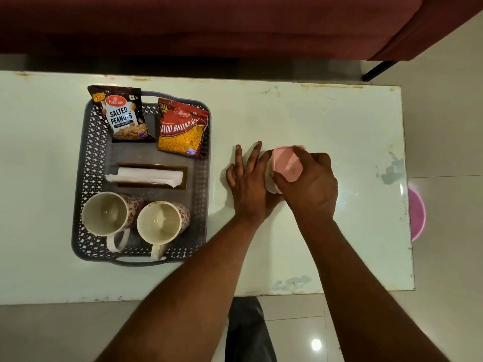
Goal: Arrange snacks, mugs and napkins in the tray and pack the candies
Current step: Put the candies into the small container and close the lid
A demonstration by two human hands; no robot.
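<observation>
A grey perforated tray (pixel 91 163) on the table holds a salted peanuts packet (pixel 122 116), a red aloo bhujia packet (pixel 183 126), white napkins (pixel 146 176) on a brown holder, and two patterned mugs (pixel 107 214) (pixel 159 226). To the tray's right stands a small container with a pink lid (pixel 286 163). My right hand (pixel 311 186) grips the lid from above, thumb and fingers curled round it. My left hand (pixel 249 184) rests against the container's left side with fingers spread straight on the table. No candies are visible.
The pale glass-topped table (pixel 326 121) has worn edges. A dark red sofa (pixel 209 24) runs along the far side. A pink round object (pixel 417 212) sits on the floor past the table's right edge. My dark trouser leg (pixel 248 333) shows below the near edge.
</observation>
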